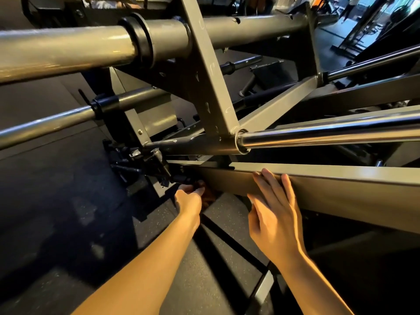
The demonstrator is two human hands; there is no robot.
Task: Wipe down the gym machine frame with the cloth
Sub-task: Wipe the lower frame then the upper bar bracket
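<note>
Bunching against the low end of the grey frame beam [341, 192], a dark brownish cloth [206, 194] sat in the left hand [189, 197], whose fingers curled round it. The right hand [275, 214] lay flat on the beam's side, fingers straight. A chrome bar [329, 130] ran above, and dark rubber floor [68, 201] lay below.

Both bare arms reach forward.
Left hand [189, 197], toward 1 o'clock, curls its fingers round the cloth [208, 196]; right hand [276, 214], toward 11 o'clock, lies flat with fingers straight.
</note>
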